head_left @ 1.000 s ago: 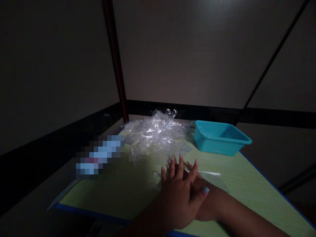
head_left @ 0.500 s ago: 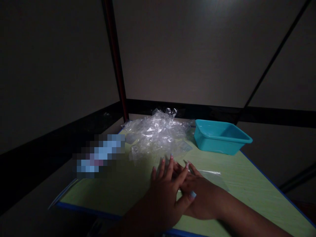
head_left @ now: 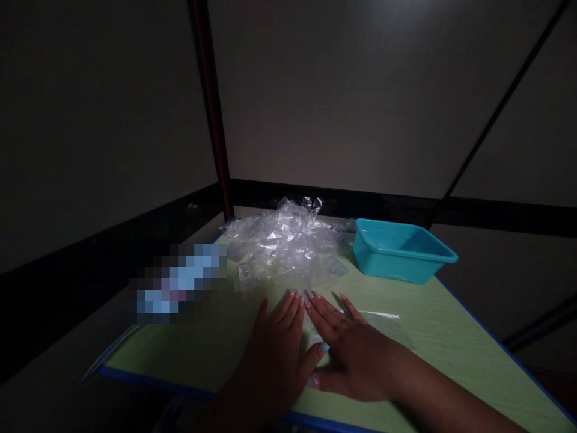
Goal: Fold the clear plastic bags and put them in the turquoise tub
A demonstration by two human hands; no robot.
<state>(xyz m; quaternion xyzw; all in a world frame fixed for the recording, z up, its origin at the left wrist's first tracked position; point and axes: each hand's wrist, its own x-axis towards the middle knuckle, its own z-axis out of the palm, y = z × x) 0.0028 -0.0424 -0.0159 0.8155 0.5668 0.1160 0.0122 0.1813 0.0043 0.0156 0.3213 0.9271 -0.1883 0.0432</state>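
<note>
A flat clear plastic bag (head_left: 387,325) lies near the front of the green table, partly covered by my hands. My right hand (head_left: 349,343) rests palm down on it, fingers stretched out. Beside it, my left hand (head_left: 282,343) lies flat with its fingers extended, at the left side of the bag; whether it touches the bag I cannot tell. The fingertips of both hands nearly meet, and the thumbs are close together. Just beyond the fingers spreads a heap of crumpled clear plastic bags (head_left: 288,240).
A turquoise plastic basin (head_left: 399,264) stands at the back right of the table (head_left: 469,355), which has a blue edge. At the left edge is a blurred-out blue item (head_left: 184,279). Pale walls (head_left: 333,108) rise behind and to the left.
My left hand has slid left off the back of my right hand, so the two now lie side by side. The heap and the basin have stayed put.
</note>
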